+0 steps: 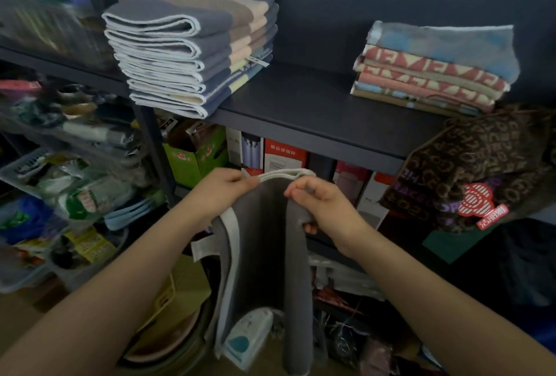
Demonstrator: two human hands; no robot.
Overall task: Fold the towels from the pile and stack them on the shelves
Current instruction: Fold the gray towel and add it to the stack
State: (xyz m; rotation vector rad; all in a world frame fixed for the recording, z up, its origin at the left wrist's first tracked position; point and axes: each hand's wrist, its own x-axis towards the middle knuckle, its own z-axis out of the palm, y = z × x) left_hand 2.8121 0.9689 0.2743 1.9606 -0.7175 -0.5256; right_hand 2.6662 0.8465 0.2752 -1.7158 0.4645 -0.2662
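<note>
Right now the grey towel [264,255] hangs lengthwise from both hands in front of the dark shelf [316,117], its long axis running straight down and its white-edged top hem stretched nearly level between them. The left hand [222,192] pinches one end of that hem with thumb and fingertips; the right hand [319,204] has its fingers curled round the other end, with a bunch of cloth gathered under the palm. The hands sit close together, so the towel looks already doubled along its length, and what hangs below is a narrow strip. I judge the next fold has to bring the low end up to the hem, which means the cloth lies below the fingers, not in front of them. On the shelf above, the striped stack [192,50] stands to the left and the pink patterned stack [433,72] to the right, well apart. The left hand is nearer the matching striped stack.
</note>
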